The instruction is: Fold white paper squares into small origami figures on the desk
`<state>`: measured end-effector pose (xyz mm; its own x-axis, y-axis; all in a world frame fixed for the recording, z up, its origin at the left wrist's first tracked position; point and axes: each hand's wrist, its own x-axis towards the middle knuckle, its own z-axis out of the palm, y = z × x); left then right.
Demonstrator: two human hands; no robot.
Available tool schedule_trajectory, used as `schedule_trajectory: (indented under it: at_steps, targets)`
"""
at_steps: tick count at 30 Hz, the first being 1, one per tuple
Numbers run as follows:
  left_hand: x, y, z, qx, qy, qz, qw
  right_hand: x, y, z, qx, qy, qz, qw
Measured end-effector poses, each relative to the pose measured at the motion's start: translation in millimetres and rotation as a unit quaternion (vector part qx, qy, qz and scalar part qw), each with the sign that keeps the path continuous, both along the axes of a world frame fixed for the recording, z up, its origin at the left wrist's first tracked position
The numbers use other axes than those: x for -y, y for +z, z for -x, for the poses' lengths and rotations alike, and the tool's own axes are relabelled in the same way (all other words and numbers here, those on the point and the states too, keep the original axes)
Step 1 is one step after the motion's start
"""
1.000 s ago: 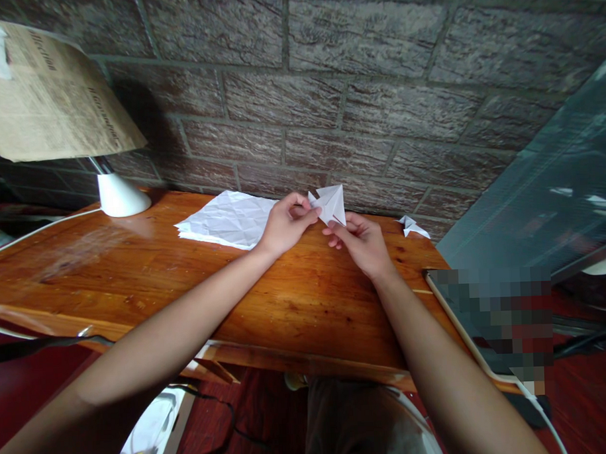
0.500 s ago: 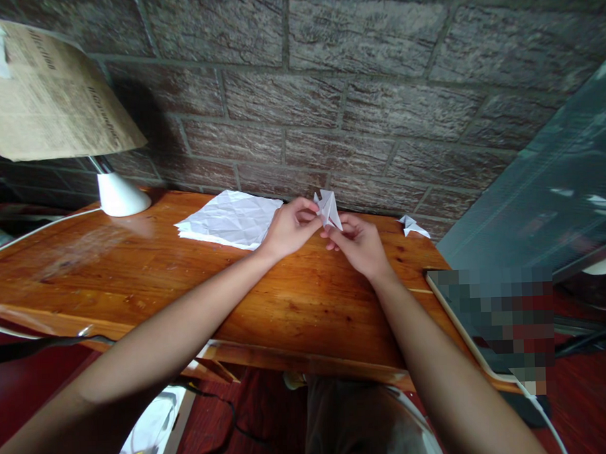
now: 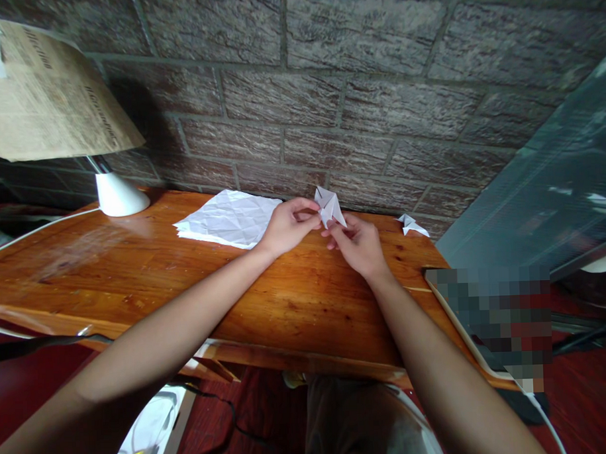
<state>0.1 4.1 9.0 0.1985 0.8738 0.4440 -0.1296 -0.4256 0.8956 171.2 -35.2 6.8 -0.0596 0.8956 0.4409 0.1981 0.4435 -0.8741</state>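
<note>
A small folded white paper (image 3: 328, 205) with pointed corners is held up above the back of the wooden table (image 3: 305, 293). My left hand (image 3: 292, 226) pinches its left side between thumb and fingers. My right hand (image 3: 357, 242) grips the lower right corner, thumb in front and fingers curled behind. Left of my left hand lies a stack of creased white paper sheets (image 3: 230, 217), close to my knuckles. Another folded white paper piece (image 3: 413, 226) rests on the table to the right of my right hand.
A lamp with a white base (image 3: 121, 193) and a newsprint shade (image 3: 50, 97) stands at the left. A brick wall (image 3: 309, 107) rises directly behind the table. At the right edge lies a tablet-like device (image 3: 485, 320), partly pixelated, with a white cable.
The folded paper has turned and spread wider between my fingers, showing more of its flat faces. Both hands stay nearly in place; the sheets and the other folded piece are unmoved.
</note>
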Motion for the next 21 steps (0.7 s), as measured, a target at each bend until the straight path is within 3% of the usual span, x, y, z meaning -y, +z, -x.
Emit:
schedule_trajectory:
  at_steps: [21]
  targets:
    - [3.5,3.5,-1.6,0.036,-0.011,0.050,0.998,-3.3,-0.8,-3.4,0.019,0.025,0.005,1.000]
